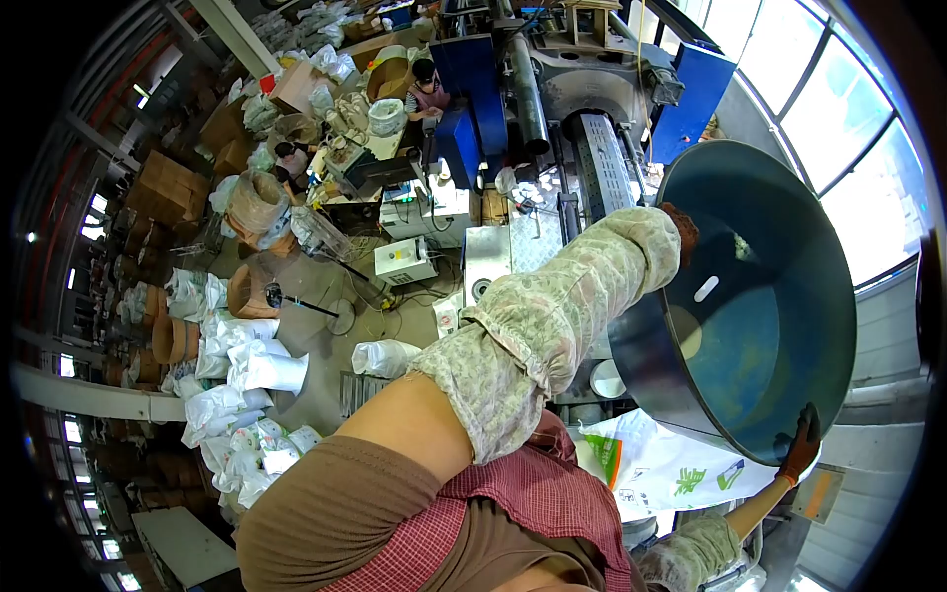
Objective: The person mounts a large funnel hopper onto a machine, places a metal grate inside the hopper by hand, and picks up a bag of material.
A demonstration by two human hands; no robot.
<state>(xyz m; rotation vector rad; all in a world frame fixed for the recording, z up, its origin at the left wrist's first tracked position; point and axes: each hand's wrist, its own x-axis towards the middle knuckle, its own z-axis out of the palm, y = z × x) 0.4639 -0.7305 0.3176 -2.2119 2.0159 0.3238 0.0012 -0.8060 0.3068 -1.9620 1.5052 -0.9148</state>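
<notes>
A large, round, dark metal hopper (755, 296) stands on the right with its open mouth towards me. Its inner wall has a small bright slot, and the inside looks bare apart from pale residue. My left hand (681, 233), in a reddish-brown glove below a patterned sleeve, is at the hopper's upper left rim; its fingers are mostly hidden. Lower right, my right hand (801, 446), in a dark-palmed glove with an orange cuff, grips the rim with its fingers over the inside. A white printed sack (681, 464) lies below the hopper.
A large machine (592, 148) with a perforated cover is ahead. A white box unit (404, 261) stands on the floor. White sacks (266, 365) and cartons (168, 187) are piled on the left. Two people work at a far table. Windows (838, 109) line the right.
</notes>
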